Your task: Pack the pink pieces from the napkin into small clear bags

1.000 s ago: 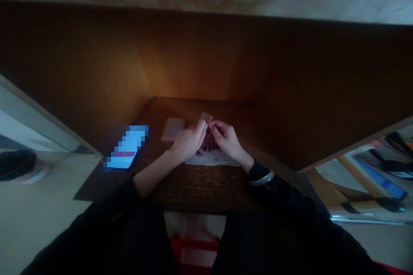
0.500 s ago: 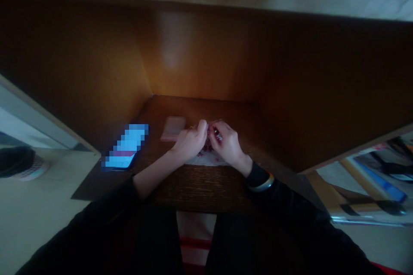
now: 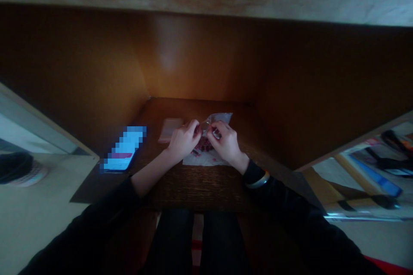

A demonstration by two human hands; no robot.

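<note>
The hands have parted slightly (clear plastic between them).

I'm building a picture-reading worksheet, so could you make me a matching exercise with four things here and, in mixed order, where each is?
Things:
1. Phone
2. Silver band
3. Pale sheet
4. Basket

Places:
A. Around the right sleeve
B. On the floor
C. Lit up, on the wooden surface
D. Beneath the red pieces

Pairs: 1-C, 2-A, 3-D, 4-B
</note>
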